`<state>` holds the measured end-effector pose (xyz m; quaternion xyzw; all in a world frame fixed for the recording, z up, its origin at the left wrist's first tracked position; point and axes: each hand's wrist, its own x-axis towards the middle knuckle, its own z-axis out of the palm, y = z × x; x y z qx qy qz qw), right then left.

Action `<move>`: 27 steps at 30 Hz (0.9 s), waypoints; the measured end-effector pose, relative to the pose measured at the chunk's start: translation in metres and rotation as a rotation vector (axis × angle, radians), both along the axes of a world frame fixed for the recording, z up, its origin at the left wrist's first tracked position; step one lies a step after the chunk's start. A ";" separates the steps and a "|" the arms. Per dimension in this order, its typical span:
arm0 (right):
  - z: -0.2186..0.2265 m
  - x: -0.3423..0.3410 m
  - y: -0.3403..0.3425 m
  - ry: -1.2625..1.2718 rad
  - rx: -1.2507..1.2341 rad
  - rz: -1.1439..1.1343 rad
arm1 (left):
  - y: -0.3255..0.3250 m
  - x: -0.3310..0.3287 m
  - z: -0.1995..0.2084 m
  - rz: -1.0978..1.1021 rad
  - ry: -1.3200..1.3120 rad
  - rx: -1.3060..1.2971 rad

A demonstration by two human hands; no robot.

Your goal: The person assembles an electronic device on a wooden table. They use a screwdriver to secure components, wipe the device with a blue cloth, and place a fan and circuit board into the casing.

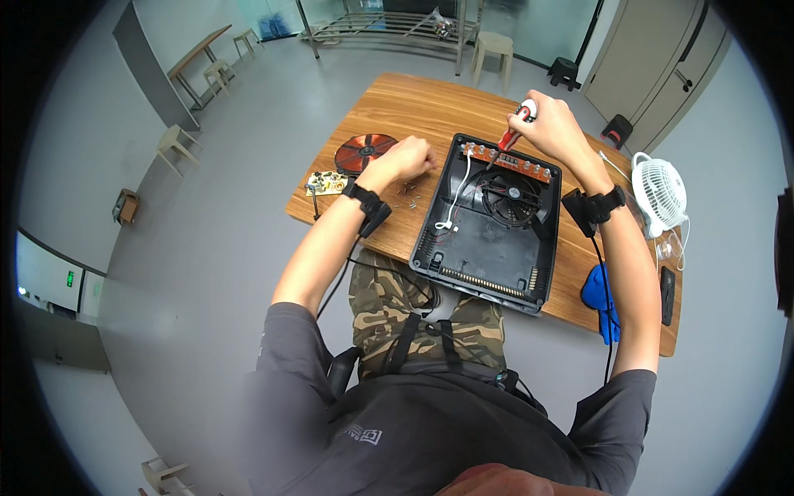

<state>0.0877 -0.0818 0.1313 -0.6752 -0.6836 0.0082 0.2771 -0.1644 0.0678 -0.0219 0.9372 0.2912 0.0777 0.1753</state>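
My right hand (550, 124) grips a red-and-white screwdriver (514, 133), its shaft angled down to the orange circuit strip (529, 168) along the far side of an opened black appliance housing (484, 263). Inside the housing sit a round black fan (511, 201) and a white cable (461, 186) with a plug. Just left of the housing, my left hand (410, 159) rests with its fingers curled; whether anything is in them is hidden. Beside it lie a copper coil disc (365, 154), a small component board (327, 183) and several loose screws (413, 199).
On the table's right side are a white fan (662, 194), a blue cloth-like item (594, 291) and a black oblong object (667, 295). The housing's near end overhangs the wooden table's (397, 103) front edge above my lap. Stools (494, 48) stand beyond.
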 end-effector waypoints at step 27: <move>-0.008 0.066 -0.048 0.114 0.054 -0.153 | -0.021 -0.019 0.006 0.026 0.125 0.039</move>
